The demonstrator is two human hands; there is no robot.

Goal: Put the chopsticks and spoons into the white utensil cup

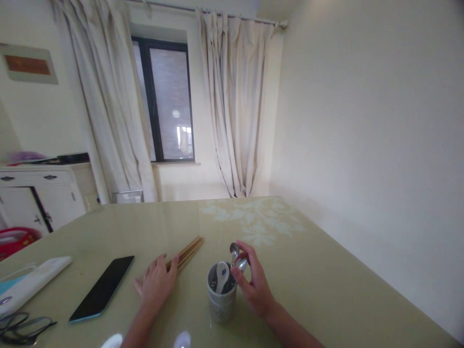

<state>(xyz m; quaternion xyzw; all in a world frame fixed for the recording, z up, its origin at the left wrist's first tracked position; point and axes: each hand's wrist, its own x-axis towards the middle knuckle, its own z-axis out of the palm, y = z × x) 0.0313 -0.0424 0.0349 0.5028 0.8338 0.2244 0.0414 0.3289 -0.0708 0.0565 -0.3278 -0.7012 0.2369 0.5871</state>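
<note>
My left hand (157, 282) rests on the table with its fingers over a bundle of wooden chopsticks (191, 250), whose far ends stick out to the right. At the rim of a grey cup (222, 309), my right hand (255, 285) pinches a metal spoon (235, 249) between thumb and fingers. A second shiny spoon bowl (241, 264) shows beside those fingertips; whether it is gripped too I cannot tell. Standing in the cup is a white spoon (222, 274) with a small blue mark. The lower ends of the spoons are hidden inside the cup.
Left of my left hand lies a black phone-like slab (103, 288). Farther left are a long white case (38, 282) and dark-framed glasses (25, 328). The pale green table (326, 299) meets a wall (380, 145) along its right side.
</note>
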